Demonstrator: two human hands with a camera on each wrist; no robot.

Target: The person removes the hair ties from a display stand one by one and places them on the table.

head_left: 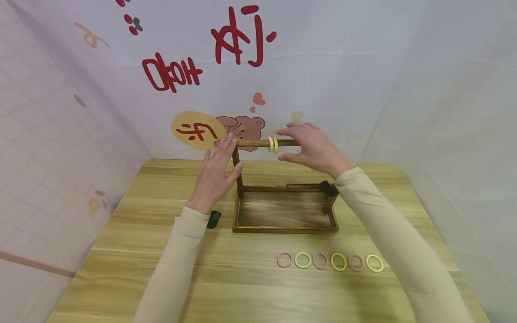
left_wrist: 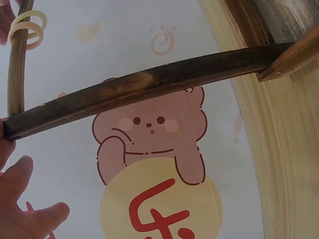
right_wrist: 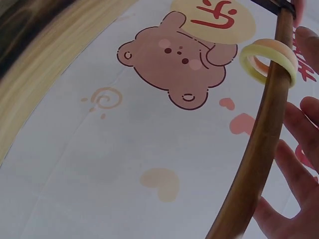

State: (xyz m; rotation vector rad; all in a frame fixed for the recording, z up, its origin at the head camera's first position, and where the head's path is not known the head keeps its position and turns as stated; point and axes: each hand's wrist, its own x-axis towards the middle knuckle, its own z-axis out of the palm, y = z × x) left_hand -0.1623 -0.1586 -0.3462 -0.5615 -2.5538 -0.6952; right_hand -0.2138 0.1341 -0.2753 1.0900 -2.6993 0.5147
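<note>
A wooden stand has a raised horizontal bar (head_left: 254,143) over a shallow tray base (head_left: 282,230). Around the bar hang a peach ring (head_left: 270,144) and a yellow ring (head_left: 276,146), side by side near its middle. My left hand (head_left: 216,177) touches the bar's left end, at the top of the upright post (left_wrist: 149,79), with its fingers straight. Just right of the rings, my right hand (head_left: 317,148) is spread beside the bar, thumb below and fingers above. Nothing is held in it, and it hides the bar's right end.
Several pink rings (head_left: 284,266) and yellow rings (head_left: 374,271) lie in an alternating row on the wooden table (head_left: 250,287), in front of the tray. Behind the stand hangs a white backdrop (head_left: 343,76) with a printed bear and red characters. Black wrist devices (head_left: 214,220) sit at both cuffs.
</note>
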